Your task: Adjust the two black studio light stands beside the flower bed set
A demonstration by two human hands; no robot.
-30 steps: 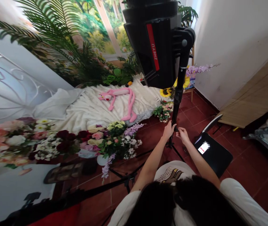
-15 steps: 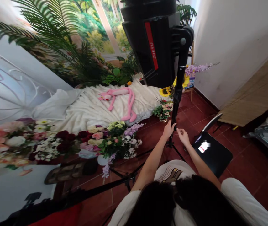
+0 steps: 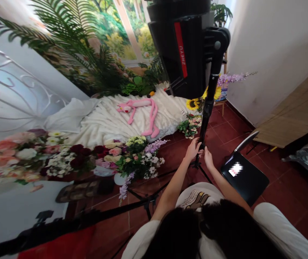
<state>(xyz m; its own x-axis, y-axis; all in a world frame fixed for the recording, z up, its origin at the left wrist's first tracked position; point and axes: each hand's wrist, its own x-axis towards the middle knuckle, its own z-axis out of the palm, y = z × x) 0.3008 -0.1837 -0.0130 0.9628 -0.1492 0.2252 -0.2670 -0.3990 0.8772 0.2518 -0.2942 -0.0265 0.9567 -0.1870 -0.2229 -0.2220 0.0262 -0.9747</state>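
Observation:
A black studio light (image 3: 182, 54) marked ZHEYU sits on top of a black light stand (image 3: 205, 118) right in front of me. My left hand (image 3: 192, 149) is closed around the lower part of the pole. On the pole's other side, my right hand (image 3: 208, 158) has its fingers curled in against it, around the collar or knob there. Part of those fingertips is hidden, so the exact grip is hard to see. Below both hands the stand's legs (image 3: 195, 164) spread out over the floor.
A black chair (image 3: 247, 185) with a lit phone (image 3: 234, 169) on it stands at my right. A second black stand (image 3: 107, 213) crosses the lower left. Artificial flowers (image 3: 132, 158) border a white blanket (image 3: 99, 126) bearing a pink plush toy (image 3: 151, 117). A wooden panel (image 3: 291, 118) is at right.
My right hand has moved left onto the pole, its fingers now curled against it. My left hand stays on the pole. The whole view has shifted slightly.

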